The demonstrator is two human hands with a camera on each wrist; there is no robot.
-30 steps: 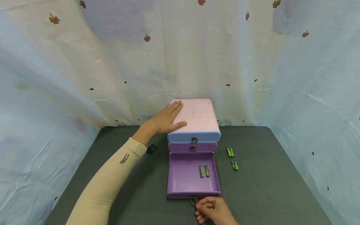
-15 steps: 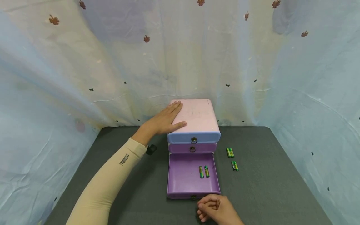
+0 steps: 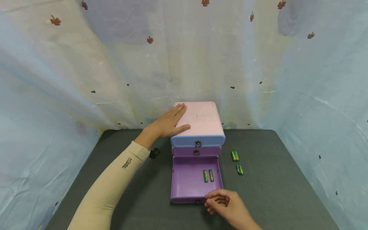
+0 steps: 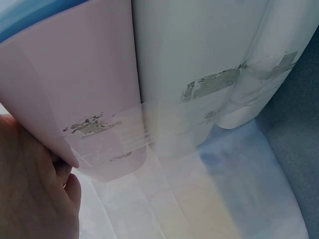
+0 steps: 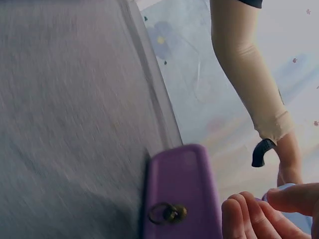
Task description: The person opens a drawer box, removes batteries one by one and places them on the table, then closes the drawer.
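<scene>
My left hand (image 3: pixel 165 124) rests on the pink top (image 3: pixel 202 116) of a small chest of drawers, near its left edge. The purple bottom drawer (image 3: pixel 185 182) is pulled out toward me. Inside it, toward the right, lie two green batteries (image 3: pixel 205 176). My right hand (image 3: pixel 227 206) is just by the drawer's front right corner, fingers loosely curled, with nothing seen in them; the head view does not settle whether it touches the rim. In the right wrist view, the brass ring pull (image 5: pixel 169 213) on the drawer front hangs free of the fingers.
Two pairs of green batteries, a farther pair (image 3: pixel 234 156) and a nearer pair (image 3: pixel 240 170), lie on the dark table (image 3: pixel 273 191) right of the chest. Above the pulled-out drawer, the purple middle drawer (image 3: pixel 210 151) and blue top drawer (image 3: pixel 184 140) are closed. A patterned curtain (image 3: pixel 184 64) hangs behind.
My right hand has left the ring pull and moved up and right, to the drawer's front right corner. The left hand and the drawer have stayed put.
</scene>
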